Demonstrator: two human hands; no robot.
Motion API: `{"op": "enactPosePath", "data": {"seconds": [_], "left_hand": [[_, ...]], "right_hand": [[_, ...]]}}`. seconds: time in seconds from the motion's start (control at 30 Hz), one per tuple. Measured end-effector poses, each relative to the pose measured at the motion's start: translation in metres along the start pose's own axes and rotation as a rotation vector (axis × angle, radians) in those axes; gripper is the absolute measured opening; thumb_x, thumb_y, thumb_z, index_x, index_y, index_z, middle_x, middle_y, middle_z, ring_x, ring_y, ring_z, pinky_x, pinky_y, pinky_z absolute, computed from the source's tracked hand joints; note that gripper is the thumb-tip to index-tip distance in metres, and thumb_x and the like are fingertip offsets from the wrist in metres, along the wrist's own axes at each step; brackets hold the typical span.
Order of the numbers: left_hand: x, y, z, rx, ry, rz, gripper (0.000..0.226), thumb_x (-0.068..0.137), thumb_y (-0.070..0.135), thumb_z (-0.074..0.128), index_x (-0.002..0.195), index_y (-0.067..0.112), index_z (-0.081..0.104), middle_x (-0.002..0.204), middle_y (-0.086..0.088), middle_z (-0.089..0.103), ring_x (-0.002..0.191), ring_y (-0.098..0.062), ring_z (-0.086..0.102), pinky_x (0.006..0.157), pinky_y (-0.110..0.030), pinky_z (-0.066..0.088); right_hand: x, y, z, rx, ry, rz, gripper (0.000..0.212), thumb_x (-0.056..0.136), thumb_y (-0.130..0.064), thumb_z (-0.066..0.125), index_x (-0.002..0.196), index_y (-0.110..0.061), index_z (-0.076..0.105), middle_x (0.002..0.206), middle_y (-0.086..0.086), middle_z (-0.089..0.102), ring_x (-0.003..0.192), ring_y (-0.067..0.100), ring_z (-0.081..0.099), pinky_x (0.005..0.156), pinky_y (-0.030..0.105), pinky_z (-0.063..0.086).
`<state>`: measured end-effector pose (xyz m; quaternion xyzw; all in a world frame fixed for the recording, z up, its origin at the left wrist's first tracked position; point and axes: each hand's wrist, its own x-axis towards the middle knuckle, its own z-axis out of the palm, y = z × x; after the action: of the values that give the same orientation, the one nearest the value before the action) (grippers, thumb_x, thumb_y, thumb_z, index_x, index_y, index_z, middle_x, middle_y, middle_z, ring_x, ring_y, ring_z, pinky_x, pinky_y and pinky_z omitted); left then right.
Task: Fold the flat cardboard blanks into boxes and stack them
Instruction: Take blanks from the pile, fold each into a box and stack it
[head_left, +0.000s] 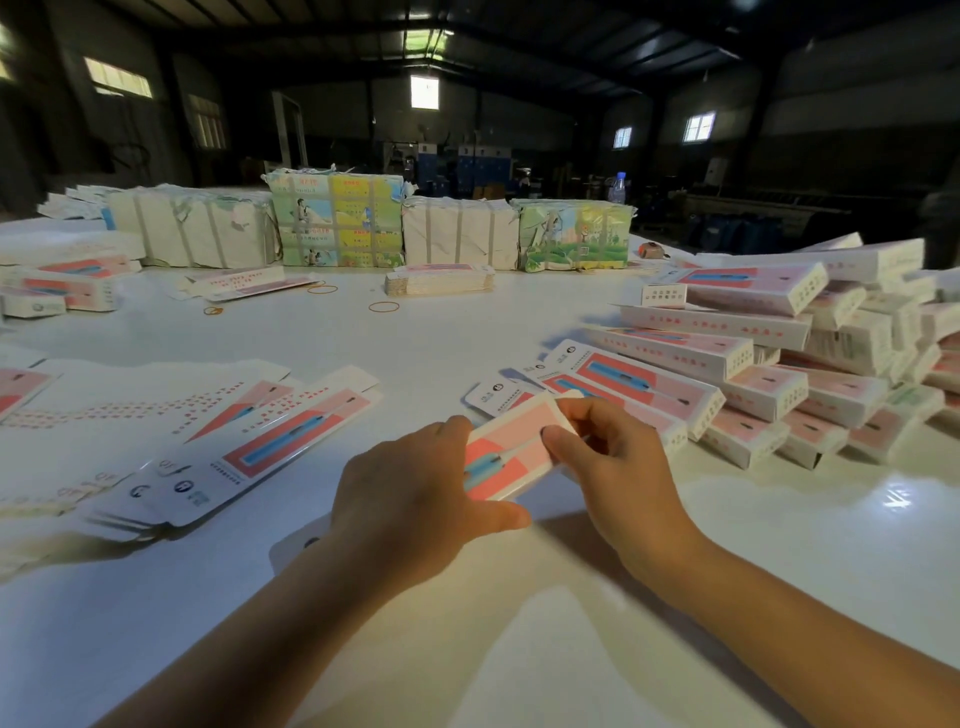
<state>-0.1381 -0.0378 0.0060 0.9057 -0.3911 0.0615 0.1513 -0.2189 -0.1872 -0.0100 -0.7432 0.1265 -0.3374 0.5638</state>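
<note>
Blanks (249, 441) lie fanned flat at your left, near the table (415, 343) edge. Your left hand (415, 499) grips the near end of the pink box (511, 447). Your right hand (608, 462) pinches its far end flap. Bare white table stretches beyond them. Folded boxes (753, 374) pile up on your right.

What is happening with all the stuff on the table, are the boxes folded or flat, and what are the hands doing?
Box in hands: partly folded, held above the table.
Left hand: grips the box's near end.
Right hand: pinches the box's far end.
Flat blanks: unfolded, fanned out at left.
Folded boxes: closed, piled at right.
Wrapped bundles: still strapped shut.
Rubber bands: loose on the table.
Water bottle: upright, capped.
</note>
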Motion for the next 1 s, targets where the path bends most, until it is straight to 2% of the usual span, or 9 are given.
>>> {"op": "enactPosePath", "data": {"seconds": [0.1, 0.17, 0.27, 0.33, 0.5, 0.67, 0.77, 0.87, 1.0], "left_hand": [[0.000, 0.002, -0.002, -0.066, -0.018, -0.053, 0.070, 0.045, 0.081, 0.030, 0.098, 0.036, 0.030, 0.114, 0.016, 0.056, 0.077, -0.007, 0.050, 0.058, -0.016, 0.037], [0.001, 0.001, -0.002, -0.090, -0.023, -0.079, 0.071, 0.044, 0.082, 0.031, 0.098, 0.036, 0.031, 0.112, 0.015, 0.057, 0.078, -0.007, 0.051, 0.058, -0.018, 0.039], [0.003, 0.000, -0.001, -0.099, -0.024, -0.087, 0.068, 0.052, 0.084, 0.041, 0.099, 0.035, 0.034, 0.113, 0.013, 0.059, 0.081, -0.009, 0.054, 0.062, -0.021, 0.044], [0.005, 0.000, 0.000, -0.108, -0.007, -0.081, 0.066, 0.061, 0.080, 0.050, 0.105, 0.033, 0.038, 0.115, 0.012, 0.059, 0.084, -0.010, 0.055, 0.067, -0.023, 0.048], [0.009, -0.003, 0.000, -0.134, -0.001, -0.056, 0.061, 0.069, 0.073, 0.058, 0.109, 0.032, 0.041, 0.116, 0.011, 0.058, 0.091, -0.012, 0.057, 0.072, -0.025, 0.049], [0.010, -0.004, 0.002, -0.172, 0.010, -0.063, 0.064, 0.071, 0.070, 0.059, 0.116, 0.029, 0.043, 0.116, 0.009, 0.059, 0.098, -0.014, 0.058, 0.082, -0.029, 0.051], [0.008, -0.007, 0.001, -0.111, 0.020, -0.051, 0.060, 0.071, 0.071, 0.057, 0.111, 0.030, 0.042, 0.113, 0.009, 0.058, 0.095, -0.013, 0.058, 0.081, -0.029, 0.052], [0.004, -0.013, -0.001, -0.058, 0.041, -0.026, 0.060, 0.070, 0.072, 0.055, 0.111, 0.030, 0.042, 0.114, 0.010, 0.058, 0.096, -0.011, 0.058, 0.083, -0.028, 0.052], [0.005, -0.017, 0.003, 0.024, 0.175, 0.014, 0.066, 0.072, 0.072, 0.056, 0.122, 0.032, 0.039, 0.118, 0.014, 0.056, 0.100, -0.011, 0.059, 0.079, -0.024, 0.053]], "right_hand": [[0.004, -0.006, -0.003, -0.196, 0.038, -0.087, 0.015, 0.086, -0.019, 0.066, 0.101, -0.023, 0.066, 0.102, -0.006, 0.062, 0.092, 0.010, 0.058, 0.073, 0.007, 0.043], [0.008, -0.005, -0.006, -0.337, 0.128, -0.122, 0.053, 0.080, -0.027, 0.073, 0.128, -0.027, 0.051, 0.116, -0.007, 0.044, 0.101, 0.004, 0.046, 0.075, 0.000, 0.037], [0.011, -0.005, -0.005, -0.028, 0.159, 0.055, 0.086, 0.076, -0.018, 0.077, 0.144, -0.030, 0.025, 0.127, -0.004, 0.043, 0.113, 0.012, 0.050, 0.093, 0.019, 0.047], [0.013, -0.001, -0.003, 0.364, 0.071, 0.211, 0.074, 0.079, -0.004, 0.071, 0.139, -0.024, 0.033, 0.120, 0.007, 0.061, 0.101, 0.024, 0.066, 0.085, 0.038, 0.056], [0.018, 0.001, -0.004, 0.675, -0.089, 0.373, 0.019, 0.084, 0.002, 0.059, 0.094, -0.012, 0.067, 0.087, 0.008, 0.074, 0.076, 0.019, 0.072, 0.061, 0.024, 0.056], [0.006, 0.005, -0.001, -0.454, 0.006, -0.361, 0.013, 0.097, -0.017, 0.051, 0.089, -0.019, 0.061, 0.076, -0.008, 0.065, 0.072, 0.002, 0.060, 0.060, 0.007, 0.042], [0.004, 0.007, -0.002, -0.747, -0.057, -0.500, 0.018, 0.099, -0.024, 0.045, 0.104, -0.019, 0.062, 0.085, -0.015, 0.058, 0.072, 0.000, 0.051, 0.060, 0.011, 0.032], [0.001, 0.002, 0.000, -0.363, -0.026, -0.249, 0.026, 0.098, -0.025, 0.048, 0.078, -0.029, 0.065, 0.069, -0.020, 0.064, 0.069, -0.002, 0.059, 0.062, 0.010, 0.042], [0.009, -0.009, -0.005, 0.249, -0.105, 0.137, 0.025, 0.092, -0.012, 0.057, 0.079, -0.018, 0.078, 0.088, 0.007, 0.075, 0.080, 0.019, 0.069, 0.073, 0.030, 0.059]]}}
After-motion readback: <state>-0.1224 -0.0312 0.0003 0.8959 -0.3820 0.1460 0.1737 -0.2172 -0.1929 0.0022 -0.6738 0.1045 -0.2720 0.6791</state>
